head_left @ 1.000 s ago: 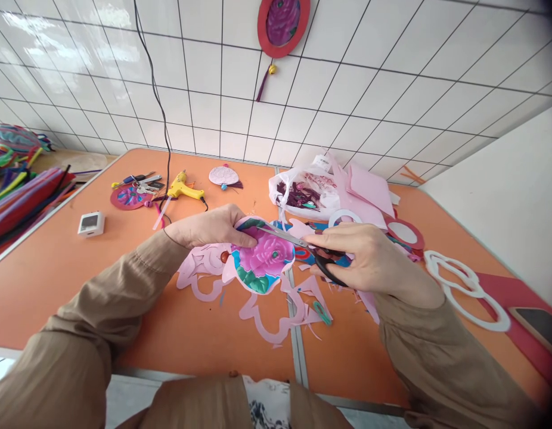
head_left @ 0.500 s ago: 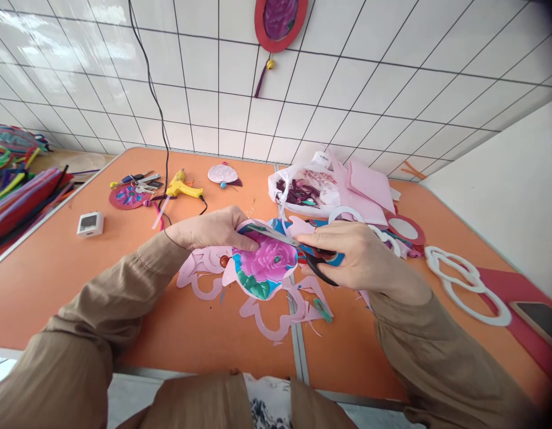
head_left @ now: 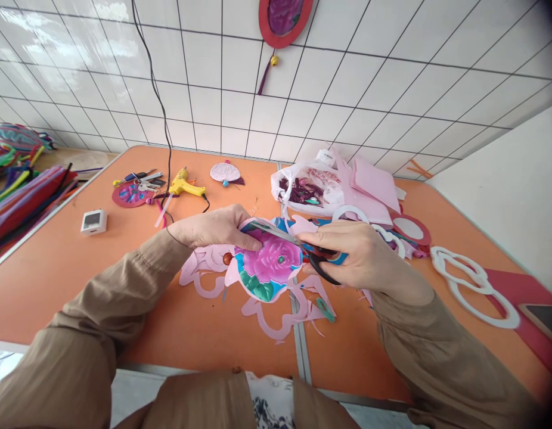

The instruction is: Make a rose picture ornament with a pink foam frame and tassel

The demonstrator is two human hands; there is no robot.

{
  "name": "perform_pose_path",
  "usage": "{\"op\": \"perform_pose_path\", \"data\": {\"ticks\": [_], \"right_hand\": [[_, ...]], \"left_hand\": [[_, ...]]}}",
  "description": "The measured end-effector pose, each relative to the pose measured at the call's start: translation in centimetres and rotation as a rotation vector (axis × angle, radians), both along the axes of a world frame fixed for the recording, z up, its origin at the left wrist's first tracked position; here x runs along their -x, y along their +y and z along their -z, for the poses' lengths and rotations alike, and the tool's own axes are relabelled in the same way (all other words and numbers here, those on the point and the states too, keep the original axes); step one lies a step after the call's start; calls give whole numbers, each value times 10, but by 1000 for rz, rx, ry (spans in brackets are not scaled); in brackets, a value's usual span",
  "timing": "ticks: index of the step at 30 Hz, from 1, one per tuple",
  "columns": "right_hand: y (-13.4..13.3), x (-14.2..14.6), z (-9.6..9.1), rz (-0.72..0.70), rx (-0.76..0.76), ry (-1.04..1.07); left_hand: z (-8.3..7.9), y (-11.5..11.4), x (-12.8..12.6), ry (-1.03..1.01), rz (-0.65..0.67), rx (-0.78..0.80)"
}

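Observation:
My left hand [head_left: 213, 227] pinches the upper left edge of a round printed flower piece [head_left: 269, 265], pink rose on blue and green, and holds it just above the orange table [head_left: 70, 268]. My right hand [head_left: 359, 253] grips black-handled scissors [head_left: 298, 243], whose blades lie across the piece's top edge, pointing left toward my left thumb. Pink foam offcuts [head_left: 204, 268] lie under and around the piece.
A yellow glue gun [head_left: 183, 186] with a black cord, keys and a small white device [head_left: 93, 221] sit at the left. A plastic bag [head_left: 305, 190] and pink sheets stand behind my hands. White foam rings [head_left: 473, 286] lie at the right, pipe cleaners [head_left: 16, 196] far left.
The scissors have worked a little further left along the flower piece's top edge, the piece turning slightly in my left hand. The view shifted slightly.

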State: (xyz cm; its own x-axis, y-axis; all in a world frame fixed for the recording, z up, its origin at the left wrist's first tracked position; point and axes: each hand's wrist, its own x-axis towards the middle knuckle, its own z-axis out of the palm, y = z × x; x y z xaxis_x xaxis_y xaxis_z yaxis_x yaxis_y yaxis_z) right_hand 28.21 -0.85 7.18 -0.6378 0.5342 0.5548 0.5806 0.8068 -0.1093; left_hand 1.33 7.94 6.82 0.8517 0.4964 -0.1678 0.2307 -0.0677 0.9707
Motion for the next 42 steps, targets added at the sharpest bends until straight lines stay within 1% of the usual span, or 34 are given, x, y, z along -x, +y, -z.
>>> {"op": "perform_pose_path", "data": {"ticks": [10, 14, 19, 30, 35, 39, 41, 42], "right_hand": [[0, 0, 0, 8, 0, -7], [0, -3, 3, 12, -8, -1], [0, -3, 2, 12, 28, -2], [-1, 3, -2, -19, 16, 34], [-2, -2, -3, -6, 84, 38], [-3, -13, -1, 53, 249, 124], [-3, -18, -2, 53, 277, 139], [-3, -19, -3, 50, 277, 110]], "left_hand": [[0, -1, 0, -14, 7, 17], [-3, -3, 0, 7, -8, -20], [-4, -5, -1, 18, -24, -48], [-2, -4, -1, 17, -7, 21], [-4, -5, -1, 26, -17, 15], [-6, -4, -1, 101, -38, -50], [-6, -3, 0, 144, -41, -90], [-6, -3, 0, 164, -40, -108]]}}
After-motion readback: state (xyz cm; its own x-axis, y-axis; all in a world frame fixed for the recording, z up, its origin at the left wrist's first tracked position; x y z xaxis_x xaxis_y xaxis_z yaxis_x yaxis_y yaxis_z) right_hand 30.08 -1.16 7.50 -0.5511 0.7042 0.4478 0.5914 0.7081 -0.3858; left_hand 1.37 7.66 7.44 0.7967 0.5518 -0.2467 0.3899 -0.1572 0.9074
